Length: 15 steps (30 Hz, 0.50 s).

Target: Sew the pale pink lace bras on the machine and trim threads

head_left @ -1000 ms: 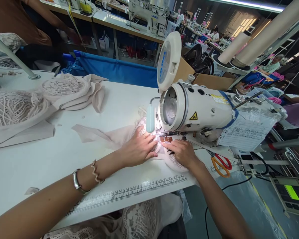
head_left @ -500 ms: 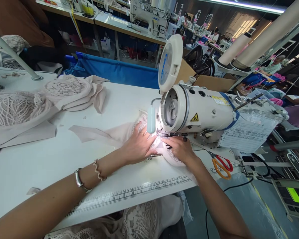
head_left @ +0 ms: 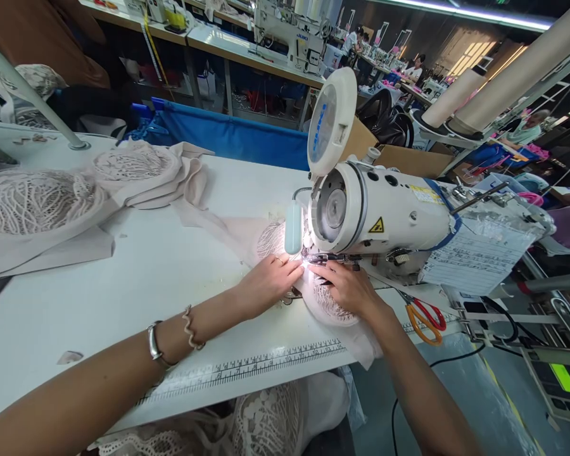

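From the head camera we see our left hand (head_left: pixel 270 282) lying flat, fingers stretched out and pressed down on the lace piece (head_left: pixel 330 304), its fingertips just beside the needle of the sewing machine (head_left: pixel 375 212). Our right hand (head_left: pixel 344 285) lies opposite, palm down and fingers loosely spread on the same lace piece, fingertips almost meeting those of the left under the machine's small lamp (head_left: pixel 293 228). Neither hand grips anything — both simply press the cloth to the table (head_left: pixel 137 285).

The lace piece sits under the machine's head, and pale fabric trails from it up and to the left across the table toward a pile of lace and cloth (head_left: pixel 76 190). Orange-handled scissors (head_left: pixel 422 313) lie on the table to the right of our right hand, well clear of it. A printed ruler strip (head_left: pixel 247 367) runs along the table's near edge, and more lace (head_left: pixel 266 421) hangs below that edge — close to our lap.
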Available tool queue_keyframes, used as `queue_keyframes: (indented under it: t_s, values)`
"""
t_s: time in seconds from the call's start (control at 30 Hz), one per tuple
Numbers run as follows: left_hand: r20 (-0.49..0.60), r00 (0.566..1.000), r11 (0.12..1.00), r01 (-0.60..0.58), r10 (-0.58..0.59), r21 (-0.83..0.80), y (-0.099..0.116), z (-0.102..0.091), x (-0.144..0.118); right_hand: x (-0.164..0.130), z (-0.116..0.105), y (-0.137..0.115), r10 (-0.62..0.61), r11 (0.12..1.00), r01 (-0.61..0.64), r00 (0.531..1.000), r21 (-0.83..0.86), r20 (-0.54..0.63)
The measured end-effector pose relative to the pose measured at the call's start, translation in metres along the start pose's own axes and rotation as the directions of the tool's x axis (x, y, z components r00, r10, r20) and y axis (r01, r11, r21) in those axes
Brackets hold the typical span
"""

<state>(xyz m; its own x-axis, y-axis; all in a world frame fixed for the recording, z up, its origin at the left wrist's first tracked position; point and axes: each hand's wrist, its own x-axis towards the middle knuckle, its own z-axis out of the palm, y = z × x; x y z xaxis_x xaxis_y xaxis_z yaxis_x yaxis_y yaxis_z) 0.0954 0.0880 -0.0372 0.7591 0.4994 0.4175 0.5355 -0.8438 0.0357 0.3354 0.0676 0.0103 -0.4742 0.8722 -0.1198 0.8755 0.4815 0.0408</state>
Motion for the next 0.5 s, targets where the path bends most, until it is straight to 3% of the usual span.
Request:
queue_keyframes:
  t_s: [0.27, 0.5]
  values:
    - [-0.043, 0.999, 0.999, 0.009, -0.011, -0.044, -0.015, -0.007, 0.009, -0.001, -0.009, -0.012, 0.061, 0.998, -0.061, 0.997, -0.022, 0.039]
    - [-0.034, 0.998, 0.994, 0.054, -0.057, -0.095, -0.025, 0.0, 0.01, -0.004, -0.009, -0.014, 0.097, 0.995, -0.097, 0.995, 0.022, 0.007]
